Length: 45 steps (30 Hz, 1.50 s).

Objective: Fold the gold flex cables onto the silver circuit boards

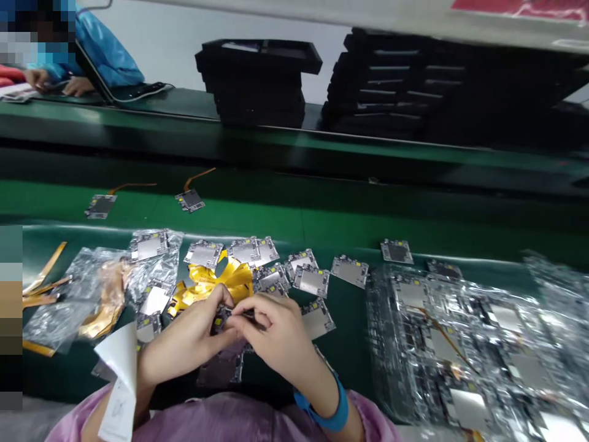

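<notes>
My left hand [191, 341] grips a small circuit board [221, 318] between thumb and fingers, low in the middle of the view. Closed in a pinch, my right hand [276, 331] meets the board's right edge; its fingertips hide what they hold. Just beyond both hands lies a pile of gold flex cables [221, 279]. Around them are several circuit boards with silver shields, including one board [311, 280] to the right of the pile. Another dark board [221, 370] lies under my wrists, partly covered.
Clear plastic trays [391, 344] with several boards stand at right. At left, flex cables [108, 301] lie on a plastic bag [76, 301]. Two boards with cables attached, one here [189, 200], lie on the green belt [276, 209]. Behind are black tray stacks [257, 86] and a person's hands [78, 86].
</notes>
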### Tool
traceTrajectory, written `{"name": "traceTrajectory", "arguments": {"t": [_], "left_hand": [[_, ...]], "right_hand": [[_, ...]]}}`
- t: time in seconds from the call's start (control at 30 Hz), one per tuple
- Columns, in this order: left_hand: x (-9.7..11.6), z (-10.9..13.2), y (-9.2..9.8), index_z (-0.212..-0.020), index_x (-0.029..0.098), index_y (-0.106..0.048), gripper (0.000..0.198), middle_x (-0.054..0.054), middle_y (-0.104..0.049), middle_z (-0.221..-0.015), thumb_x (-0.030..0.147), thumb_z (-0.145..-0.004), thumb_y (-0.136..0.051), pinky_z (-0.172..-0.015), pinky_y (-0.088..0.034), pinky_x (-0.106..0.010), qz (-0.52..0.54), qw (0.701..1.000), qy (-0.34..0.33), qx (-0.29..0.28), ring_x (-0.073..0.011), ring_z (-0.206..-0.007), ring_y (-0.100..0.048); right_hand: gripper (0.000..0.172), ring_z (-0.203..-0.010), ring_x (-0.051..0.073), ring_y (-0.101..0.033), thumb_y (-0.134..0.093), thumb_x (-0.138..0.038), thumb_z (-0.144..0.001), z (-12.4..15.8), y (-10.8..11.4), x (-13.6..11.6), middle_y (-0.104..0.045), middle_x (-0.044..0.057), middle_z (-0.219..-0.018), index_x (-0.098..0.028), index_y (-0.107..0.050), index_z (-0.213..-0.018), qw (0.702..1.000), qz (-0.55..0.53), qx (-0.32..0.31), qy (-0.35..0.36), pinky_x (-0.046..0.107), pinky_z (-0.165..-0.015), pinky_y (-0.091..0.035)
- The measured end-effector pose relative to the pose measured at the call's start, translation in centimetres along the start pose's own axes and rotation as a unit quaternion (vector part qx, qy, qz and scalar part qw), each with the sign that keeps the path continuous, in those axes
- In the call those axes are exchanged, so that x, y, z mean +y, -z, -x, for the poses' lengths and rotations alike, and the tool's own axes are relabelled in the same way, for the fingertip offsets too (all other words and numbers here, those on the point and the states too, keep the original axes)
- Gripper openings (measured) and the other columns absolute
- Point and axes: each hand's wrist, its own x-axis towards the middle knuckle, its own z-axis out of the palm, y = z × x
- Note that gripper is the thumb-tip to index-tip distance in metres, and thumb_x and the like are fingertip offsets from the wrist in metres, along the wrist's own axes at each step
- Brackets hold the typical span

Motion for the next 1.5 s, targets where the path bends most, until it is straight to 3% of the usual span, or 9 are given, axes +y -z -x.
{"name": "traceTrajectory", "arguments": {"t": [0.2, 0.33, 0.6, 0.73, 0.83, 0.93, 1.03, 1.3, 1.5], "left_hand": [[0.5, -0.4, -0.3, -0.107, 0.026, -0.054, 0.017, -0.002, -0.067, -0.101, 0.036, -0.093, -0.055, -0.08, -0.049, -0.031, -0.028, 0.999, 0.008, -0.04, -0.021, -0.093, -0.065], [0.6, -0.6, -0.3, -0.118, 0.03, -0.056, 0.026, 0.0, -0.067, -0.116, 0.036, -0.093, -0.057, -0.09, -0.05, -0.029, -0.014, 1.0, -0.005, 0.009, -0.0205, -0.109, -0.064], [0.4, -0.7, -1.5, -0.12, 0.032, -0.053, 0.03, 0.001, -0.068, -0.119, 0.04, -0.092, -0.059, -0.092, -0.051, -0.031, -0.069, 0.997, -0.001, 0.043, -0.0204, -0.11, -0.066], [0.5, -1.1, -2.0, -0.123, 0.032, -0.053, 0.036, 0.0, -0.069, -0.121, 0.039, -0.089, -0.062, -0.086, -0.054, -0.032, -0.086, 0.993, 0.031, 0.069, -0.0224, -0.106, -0.068], [0.8, -1.5, -2.0, -0.121, 0.029, -0.056, 0.036, 0.0, -0.072, -0.111, 0.033, -0.086, -0.065, -0.082, -0.055, -0.03, -0.042, 0.996, 0.058, 0.06, -0.02, -0.094, -0.071], [1.0, -1.7, -1.7, -0.11, 0.023, -0.063, 0.029, 0.001, -0.074, -0.088, 0.033, -0.084, -0.07, -0.068, -0.056, -0.024, 0.068, 0.994, 0.086, 0.018, -0.016, -0.074, -0.071], [1.1, -2.0, -1.5, -0.099, 0.02, -0.07, 0.024, 0.001, -0.073, -0.077, 0.036, -0.081, -0.074, -0.063, -0.055, -0.021, 0.1, 0.991, 0.091, 0.001, -0.0142, -0.068, -0.069], [0.6, -2.3, -1.5, -0.074, 0.02, -0.072, 0.022, 0.004, -0.068, -0.065, 0.041, -0.081, -0.074, -0.058, -0.047, -0.017, 0.056, 0.995, 0.08, -0.03, -0.0091, -0.06, -0.058], [0.5, -2.3, -1.5, -0.071, 0.019, -0.068, 0.025, 0.006, -0.064, -0.061, 0.041, -0.081, -0.074, -0.053, -0.043, -0.015, 0.057, 0.993, 0.092, -0.041, -0.0075, -0.056, -0.054]], "right_hand": [[0.006, -0.054, 0.01, -0.052, -0.073, -0.028, -0.086, 1.2, -0.1, 1.2, -0.061, -0.006, -0.063, -0.024, -0.068, -0.087, 0.998, 0.029, 0.061, -0.005, 0.023, -0.06, -0.04], [0.012, -0.056, 0.011, -0.055, -0.073, -0.033, -0.088, 2.0, 0.3, 2.1, -0.063, -0.003, -0.066, -0.023, -0.068, -0.084, 0.994, 0.033, 0.107, -0.018, 0.023, -0.061, -0.041], [0.007, -0.052, 0.009, -0.053, -0.066, -0.029, -0.092, 2.5, 0.2, 3.1, -0.065, -0.003, -0.066, -0.023, -0.067, -0.088, 0.992, 0.014, 0.121, -0.025, 0.023, -0.057, -0.04], [0.003, -0.059, 0.01, -0.058, -0.062, -0.022, -0.092, 2.8, 0.0, 2.9, -0.068, -0.002, -0.073, -0.022, -0.063, -0.089, 0.995, 0.019, 0.1, -0.02, 0.023, -0.061, -0.042], [0.005, -0.062, 0.011, -0.06, -0.058, -0.025, -0.094, 2.9, 1.1, 2.8, -0.066, -0.002, -0.073, -0.021, -0.06, -0.093, 0.999, 0.004, 0.046, -0.008, 0.023, -0.062, -0.042], [0.008, -0.058, 0.011, -0.057, -0.055, -0.028, -0.096, 2.7, 2.9, 2.9, -0.061, -0.004, -0.068, -0.02, -0.057, -0.099, 0.998, -0.038, -0.012, -0.047, 0.024, -0.059, -0.04], [0.008, -0.063, 0.01, -0.059, -0.052, -0.022, -0.097, 2.2, 4.2, 3.2, -0.064, -0.003, -0.073, -0.02, -0.057, -0.091, 0.992, -0.079, -0.056, -0.077, 0.023, -0.06, -0.04], [0.008, -0.063, 0.009, -0.058, -0.061, -0.022, -0.092, 1.7, 3.7, 3.4, -0.065, -0.004, -0.072, -0.019, -0.065, -0.085, 0.995, -0.081, -0.02, -0.059, 0.023, -0.063, -0.041], [0.009, -0.061, 0.009, -0.058, -0.061, -0.023, -0.092, 1.8, 3.6, 3.8, -0.066, -0.004, -0.069, -0.019, -0.065, -0.085, 0.996, -0.077, -0.019, -0.045, 0.023, -0.063, -0.041]]}}
